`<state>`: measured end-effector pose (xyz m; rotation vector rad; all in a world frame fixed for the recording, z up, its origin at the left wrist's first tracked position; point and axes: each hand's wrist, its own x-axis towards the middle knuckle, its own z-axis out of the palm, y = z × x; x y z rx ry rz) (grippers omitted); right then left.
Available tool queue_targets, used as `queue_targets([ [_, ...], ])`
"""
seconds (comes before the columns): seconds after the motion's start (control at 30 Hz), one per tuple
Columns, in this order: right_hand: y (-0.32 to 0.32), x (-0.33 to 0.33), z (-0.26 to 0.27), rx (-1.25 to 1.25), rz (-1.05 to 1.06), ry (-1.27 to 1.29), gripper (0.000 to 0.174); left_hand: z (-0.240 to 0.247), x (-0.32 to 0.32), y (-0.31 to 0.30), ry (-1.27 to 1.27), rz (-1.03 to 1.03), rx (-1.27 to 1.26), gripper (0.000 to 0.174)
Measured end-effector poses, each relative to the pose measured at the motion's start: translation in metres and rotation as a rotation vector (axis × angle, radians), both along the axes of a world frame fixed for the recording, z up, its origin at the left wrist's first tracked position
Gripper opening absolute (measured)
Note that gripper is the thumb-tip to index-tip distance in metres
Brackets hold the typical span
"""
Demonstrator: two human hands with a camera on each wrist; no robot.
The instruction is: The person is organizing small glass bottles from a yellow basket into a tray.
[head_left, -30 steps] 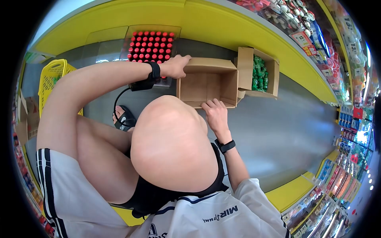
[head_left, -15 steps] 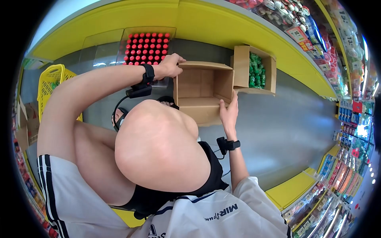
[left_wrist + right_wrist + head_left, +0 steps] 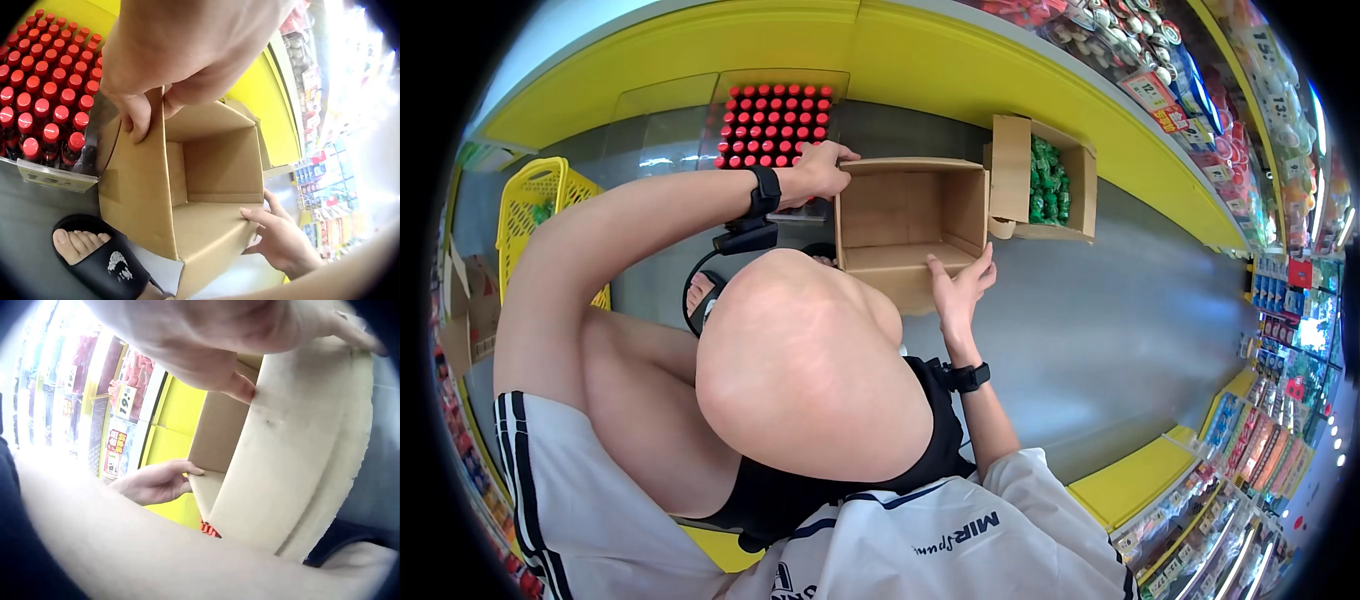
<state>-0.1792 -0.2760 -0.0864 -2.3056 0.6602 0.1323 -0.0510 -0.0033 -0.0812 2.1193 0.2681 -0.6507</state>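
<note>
An empty brown cardboard box (image 3: 912, 215) with its opening facing up stands in front of the raised knee. My left hand (image 3: 824, 172) grips its far left corner; in the left wrist view the fingers (image 3: 139, 115) hang over the outside of the wall, with the thumb inside. At the near right corner, my right hand (image 3: 962, 290) holds the box, its thumb (image 3: 240, 387) over the rim and its other fingers spread along the outer side. The box's near outer face (image 3: 294, 450) fills much of the right wrist view.
Left of the box stands a clear tray of red-capped bottles (image 3: 775, 125). A second carton (image 3: 1010, 180) with green bottles is close on the right. A yellow basket (image 3: 550, 195) stands at far left; yellow shelf bases (image 3: 940, 60) run behind. A sandalled foot (image 3: 94, 250) is beside the box.
My right hand has shifted from the near rim to the near right corner. The box has tipped, so its near outer face shows, and moved slightly left. My left hand keeps its grip.
</note>
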Motion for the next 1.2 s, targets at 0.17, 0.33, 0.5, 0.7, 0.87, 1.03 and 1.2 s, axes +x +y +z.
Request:
queue_targets([
  [0.17,-0.029,0.024,-0.036,0.156,0.072,-0.127,0.094,0.008,0.001,0.001,0.116,0.031,-0.13,0.052],
  [0.33,-0.041,0.061,-0.032,0.088,0.07,-0.188,0.071,0.005,-0.01,0.001,0.2,0.05,-0.251,0.051],
  [0.5,-0.037,0.117,-0.016,0.04,0.208,-0.186,0.072,-0.02,-0.027,-0.001,0.359,0.075,-0.309,0.044],
  [0.7,-0.017,0.165,-0.033,0.107,0.403,-0.441,0.085,-0.024,-0.034,0.002,0.318,0.2,-0.386,0.038],
  [0.87,-0.004,0.166,-0.059,0.024,0.354,-0.422,0.092,-0.026,-0.028,-0.016,0.244,0.301,-0.417,0.036],
  [1.03,0.015,0.135,-0.036,0.047,0.444,-0.245,0.087,-0.027,-0.012,-0.023,0.243,0.303,-0.372,0.036],
  [1.2,0.01,0.158,-0.043,-0.005,0.371,-0.228,0.084,-0.011,-0.012,-0.025,0.265,0.203,-0.371,0.05],
])
